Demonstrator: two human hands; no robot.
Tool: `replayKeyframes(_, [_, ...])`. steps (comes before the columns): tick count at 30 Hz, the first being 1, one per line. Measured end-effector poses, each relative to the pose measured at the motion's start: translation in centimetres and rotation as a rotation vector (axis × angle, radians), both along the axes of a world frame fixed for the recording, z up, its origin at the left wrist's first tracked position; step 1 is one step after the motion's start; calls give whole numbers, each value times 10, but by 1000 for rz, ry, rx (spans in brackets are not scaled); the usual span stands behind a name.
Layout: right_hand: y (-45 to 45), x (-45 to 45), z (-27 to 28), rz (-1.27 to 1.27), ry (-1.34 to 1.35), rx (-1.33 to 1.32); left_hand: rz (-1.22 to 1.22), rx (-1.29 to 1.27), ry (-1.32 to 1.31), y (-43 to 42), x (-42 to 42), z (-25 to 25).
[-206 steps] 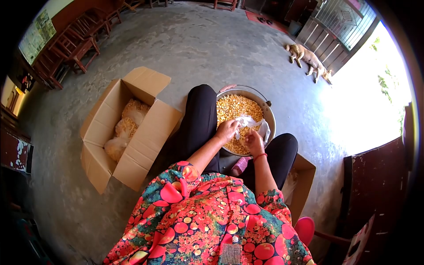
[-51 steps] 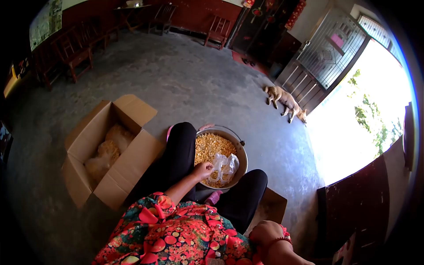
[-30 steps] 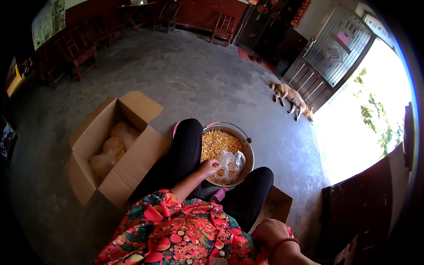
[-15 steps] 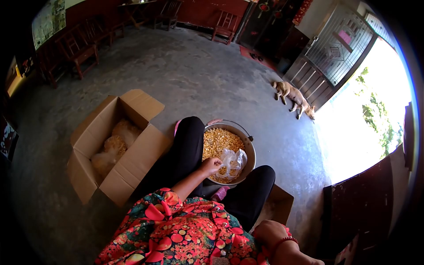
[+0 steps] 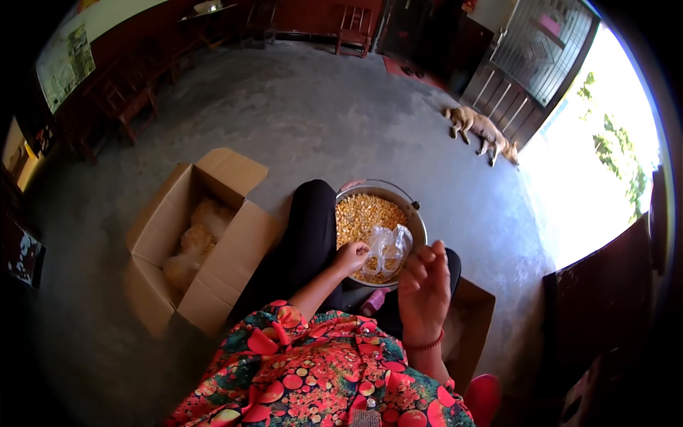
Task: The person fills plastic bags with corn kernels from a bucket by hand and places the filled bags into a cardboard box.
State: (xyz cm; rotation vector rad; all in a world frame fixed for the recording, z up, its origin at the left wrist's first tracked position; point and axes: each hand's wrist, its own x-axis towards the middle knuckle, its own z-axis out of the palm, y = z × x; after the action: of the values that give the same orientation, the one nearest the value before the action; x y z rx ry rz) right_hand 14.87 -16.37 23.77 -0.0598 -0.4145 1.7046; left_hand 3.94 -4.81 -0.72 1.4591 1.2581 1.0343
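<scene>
A metal bucket [image 5: 420, 233] of dried corn kernels [image 5: 366, 213] stands between my knees. On the kernels, toward the near right side, lies a clear plastic bag [image 5: 390, 245], its film crumpled and its upper part standing up. My left hand [image 5: 353, 257] is over the bucket's near left rim, fingers closed on the bag's left edge. My right hand [image 5: 425, 288] is raised just right of the bucket, palm up, fingers loosely bent and apart, with nothing visible in it. A red bracelet is on that wrist.
An open cardboard box [image 5: 245, 242] with filled clear bags [image 5: 192, 249] stands at my left. Another cardboard box [image 5: 478, 317] is by my right leg. A dog [image 5: 482, 128] lies near the open door [image 5: 530, 67]. Wooden chairs [image 5: 353, 30] line the walls.
My right hand has come up and forward from low beside my right hip to the bucket's right side. My left hand stays at the bag. The view has shifted slightly.
</scene>
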Motion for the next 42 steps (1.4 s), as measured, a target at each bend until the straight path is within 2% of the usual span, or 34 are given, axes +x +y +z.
replayKeyframes(4, [6, -3, -23, -8, -55, -90, 6, -9, -21, -3, -3, 9])
replayKeyframes(13, [-1, -9, -20, 26, -17, -150, -10, -50, -28, -7, -6, 17])
replayKeyframes(15, [-2, -7, -18, 28, -42, -154, -17, -66, 44, -8, -6, 23])
replayKeyframes(17, [-4, -3, -15, 66, -54, 101, -23, -59, 29, -4, -5, 16])
replayKeyframes(18, [-9, 0, -3, 79, -42, 52, -31, -52, 23, -5, -6, 17])
replayKeyframes(20, [-25, 11, 22, 78, -54, 147, 2, -38, 43, -5, -6, 16])
replayKeyframes(21, [-7, 16, 29, 293, 30, 677, 5, -33, 51, -4, -5, 11])
replayKeyframes(24, [-13, 43, 80, 434, -181, 1397, 4, -3, 164, -1, -4, -2])
replayKeyframes(25, [-15, 45, 90, 439, -273, 1500, 5, 29, 259, -4, -4, 3])
replayKeyframes(28, [-25, 38, 95, 444, -486, 1497, 3, 114, 481, -7, 0, 5])
replayKeyframes(30, [-26, 34, 90, 433, -558, 1476, -116, 103, 437, -6, 0, -1])
replayKeyframes(32, [-27, 30, 84, 422, -614, 1451, -191, 36, 471, -12, 2, 14])
replayKeyframes(39, [-25, 15, 73, 463, -686, 1425, -197, 15, 542, -20, 9, 31])
replayKeyframes(42, [-25, 15, 74, 477, -695, 1429, -114, 117, 520, -17, 17, 19])
